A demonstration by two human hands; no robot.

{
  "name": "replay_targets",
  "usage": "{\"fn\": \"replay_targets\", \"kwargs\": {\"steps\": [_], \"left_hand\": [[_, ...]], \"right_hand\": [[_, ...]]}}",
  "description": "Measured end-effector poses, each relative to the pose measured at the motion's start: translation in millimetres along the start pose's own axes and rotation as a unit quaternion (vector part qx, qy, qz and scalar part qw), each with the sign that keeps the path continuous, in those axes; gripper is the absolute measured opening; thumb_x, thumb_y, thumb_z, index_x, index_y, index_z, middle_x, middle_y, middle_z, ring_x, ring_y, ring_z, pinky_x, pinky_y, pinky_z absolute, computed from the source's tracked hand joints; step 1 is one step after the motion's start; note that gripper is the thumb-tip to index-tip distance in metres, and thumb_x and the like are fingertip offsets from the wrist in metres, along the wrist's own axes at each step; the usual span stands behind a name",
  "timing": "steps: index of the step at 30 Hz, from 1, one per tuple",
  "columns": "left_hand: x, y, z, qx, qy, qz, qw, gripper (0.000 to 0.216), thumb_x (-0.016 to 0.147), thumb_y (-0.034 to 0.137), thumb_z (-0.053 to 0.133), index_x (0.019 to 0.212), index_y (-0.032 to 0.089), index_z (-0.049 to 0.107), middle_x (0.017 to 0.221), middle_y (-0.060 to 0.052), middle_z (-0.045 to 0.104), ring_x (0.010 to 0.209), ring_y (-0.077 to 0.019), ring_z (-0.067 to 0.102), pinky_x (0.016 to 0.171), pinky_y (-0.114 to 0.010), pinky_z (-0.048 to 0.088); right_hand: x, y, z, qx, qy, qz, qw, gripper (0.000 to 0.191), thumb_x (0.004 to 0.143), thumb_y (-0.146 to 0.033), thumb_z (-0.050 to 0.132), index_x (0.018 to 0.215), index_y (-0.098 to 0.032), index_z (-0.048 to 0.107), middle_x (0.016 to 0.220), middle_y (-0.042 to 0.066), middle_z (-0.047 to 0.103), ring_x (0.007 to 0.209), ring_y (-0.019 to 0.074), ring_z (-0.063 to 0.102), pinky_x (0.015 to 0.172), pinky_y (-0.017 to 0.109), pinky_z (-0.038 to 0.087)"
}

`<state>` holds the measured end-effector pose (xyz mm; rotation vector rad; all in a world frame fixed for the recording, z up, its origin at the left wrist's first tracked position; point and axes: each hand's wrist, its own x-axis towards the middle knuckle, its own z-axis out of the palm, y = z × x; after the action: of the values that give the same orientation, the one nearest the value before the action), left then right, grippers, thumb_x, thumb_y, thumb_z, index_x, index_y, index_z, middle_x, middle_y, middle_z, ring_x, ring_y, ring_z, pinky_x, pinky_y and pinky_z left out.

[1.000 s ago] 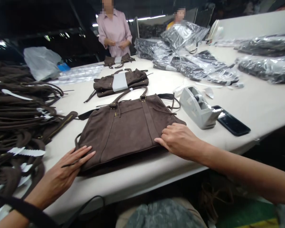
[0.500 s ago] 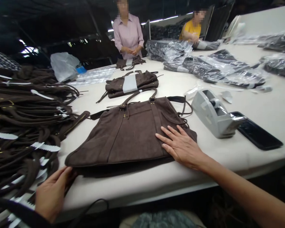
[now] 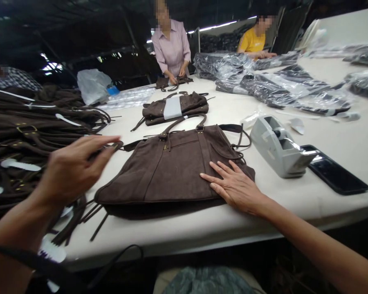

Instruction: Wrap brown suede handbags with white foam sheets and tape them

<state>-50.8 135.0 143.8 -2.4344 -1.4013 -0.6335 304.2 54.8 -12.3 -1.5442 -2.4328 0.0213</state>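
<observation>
A dark brown handbag (image 3: 178, 175) lies flat on the table in front of me, its two-ended handle toward the far side. My right hand (image 3: 234, 185) rests on the bag's right part, palm down with fingers spread. My left hand (image 3: 79, 165) is raised by the bag's upper left side, slightly blurred. Its thumb and fingers close around the end of a brown strap (image 3: 120, 145); how firmly is hard to see. Thin cords (image 3: 98, 224) stick out from under the bag's lower left corner.
To the left is a pile of brown bags (image 3: 12, 122) with white wrapped straps. A tape dispenser (image 3: 277, 147) and phone (image 3: 337, 169) sit at right. Beyond are a banded bag (image 3: 174, 108), plastic-wrapped bags (image 3: 270, 87) and a plastic bag (image 3: 93, 85). Several people work around the table.
My left hand has left the bag's lower left corner and moved up to the strap end. My right hand stays put. The person opposite now reaches down to the far bag.
</observation>
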Motion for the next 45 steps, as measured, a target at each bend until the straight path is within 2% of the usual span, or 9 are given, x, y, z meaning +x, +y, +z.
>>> {"fn": "replay_targets", "kwargs": {"steps": [4, 10, 14, 20, 27, 33, 37, 42, 45], "left_hand": [[51.5, 18.1, 71.9, -0.047, -0.145, 0.227, 0.962, 0.045, 0.098, 0.042, 0.038, 0.126, 0.014, 0.060, 0.130, -0.010, 0.060, 0.128, -0.0200, 0.050, 0.113, -0.037, 0.038], [-4.5, 11.6, 146.7, -0.100, -0.286, 0.161, 0.939, 0.055, 0.099, 0.049, 0.027, 0.144, 0.020, 0.042, 0.154, -0.008, 0.038, 0.146, -0.0223, 0.026, 0.122, -0.049, 0.017], [-53.4, 11.0, 149.5, -0.140, -0.239, 0.042, 0.960, 0.058, 0.100, 0.049, 0.022, 0.151, 0.023, 0.028, 0.157, -0.007, 0.031, 0.148, -0.0208, 0.020, 0.123, -0.050, 0.014], [-66.1, 19.5, 150.8, -0.087, -0.198, -0.015, 0.976, 0.060, 0.099, 0.053, 0.026, 0.149, 0.020, 0.032, 0.156, -0.009, 0.034, 0.148, -0.0256, 0.021, 0.122, -0.054, 0.016], [-84.6, 29.2, 137.1, 0.084, -0.014, -0.152, 0.985, 0.062, 0.097, 0.042, 0.033, 0.140, -0.003, 0.041, 0.151, -0.032, 0.028, 0.146, -0.0424, 0.016, 0.116, -0.063, 0.020], [-96.2, 29.9, 134.8, 0.108, -0.039, -0.172, 0.978, 0.068, 0.095, 0.044, 0.031, 0.138, -0.008, 0.041, 0.142, -0.037, 0.038, 0.136, -0.0459, 0.037, 0.107, -0.062, 0.034], [-93.8, 29.4, 132.7, 0.127, -0.076, -0.150, 0.978, 0.063, 0.095, 0.044, 0.033, 0.140, 0.002, 0.046, 0.143, -0.031, 0.042, 0.135, -0.0456, 0.040, 0.106, -0.062, 0.035], [-91.6, 27.2, 129.3, 0.093, -0.113, -0.074, 0.986, 0.056, 0.097, 0.041, 0.029, 0.141, 0.011, 0.048, 0.147, -0.021, 0.043, 0.140, -0.0373, 0.035, 0.114, -0.060, 0.026], [-92.0, 26.0, 129.2, 0.067, -0.119, -0.054, 0.989, 0.056, 0.098, 0.040, 0.027, 0.142, 0.011, 0.047, 0.145, -0.018, 0.047, 0.139, -0.0363, 0.038, 0.114, -0.058, 0.026]], "right_hand": [[-0.7, 0.9, -1.0, -0.006, 0.002, -0.005, 1.000, 0.044, 0.103, -0.040, 0.034, 0.147, -0.042, 0.038, 0.156, 0.006, 0.034, 0.142, 0.0276, 0.035, 0.115, 0.055, 0.022], [-1.3, 1.2, -1.8, -0.009, -0.002, -0.011, 1.000, 0.045, 0.103, -0.041, 0.034, 0.148, -0.041, 0.038, 0.157, 0.006, 0.033, 0.143, 0.0270, 0.035, 0.116, 0.054, 0.022], [-1.4, 0.9, -0.1, -0.008, 0.001, -0.012, 1.000, 0.049, 0.102, -0.042, 0.034, 0.151, -0.034, 0.033, 0.157, 0.005, 0.034, 0.143, 0.0260, 0.033, 0.118, 0.053, 0.021], [-1.7, 0.6, 6.4, -0.006, 0.042, 0.019, 0.999, 0.053, 0.102, -0.041, 0.033, 0.152, -0.021, 0.033, 0.154, 0.005, 0.039, 0.143, 0.0221, 0.033, 0.120, 0.047, 0.021], [-6.2, -4.5, 11.8, -0.069, 0.108, 0.093, 0.987, 0.052, 0.101, -0.039, 0.035, 0.146, -0.014, 0.044, 0.149, 0.011, 0.045, 0.143, 0.0274, 0.034, 0.120, 0.052, 0.021], [-24.8, -0.1, 21.9, -0.149, 0.107, 0.148, 0.972, 0.061, 0.101, -0.042, 0.031, 0.148, -0.004, 0.037, 0.151, 0.021, 0.038, 0.144, 0.0314, 0.031, 0.117, 0.054, 0.023], [-20.1, 1.7, 0.1, -0.144, 0.050, 0.144, 0.978, 0.057, 0.100, -0.045, 0.032, 0.139, -0.007, 0.051, 0.145, 0.019, 0.048, 0.139, 0.0315, 0.040, 0.114, 0.055, 0.028], [29.6, -40.0, -52.6, -0.066, 0.086, 0.084, 0.991, 0.038, 0.099, -0.033, 0.041, 0.124, -0.018, 0.065, 0.133, 0.010, 0.061, 0.126, 0.0248, 0.054, 0.110, 0.041, 0.037], [76.3, -68.8, -58.2, 0.037, 0.009, 0.055, 0.998, 0.031, 0.097, -0.038, 0.050, 0.113, -0.021, 0.070, 0.112, 0.007, 0.071, 0.101, 0.0200, 0.065, 0.091, 0.030, 0.048]]}}
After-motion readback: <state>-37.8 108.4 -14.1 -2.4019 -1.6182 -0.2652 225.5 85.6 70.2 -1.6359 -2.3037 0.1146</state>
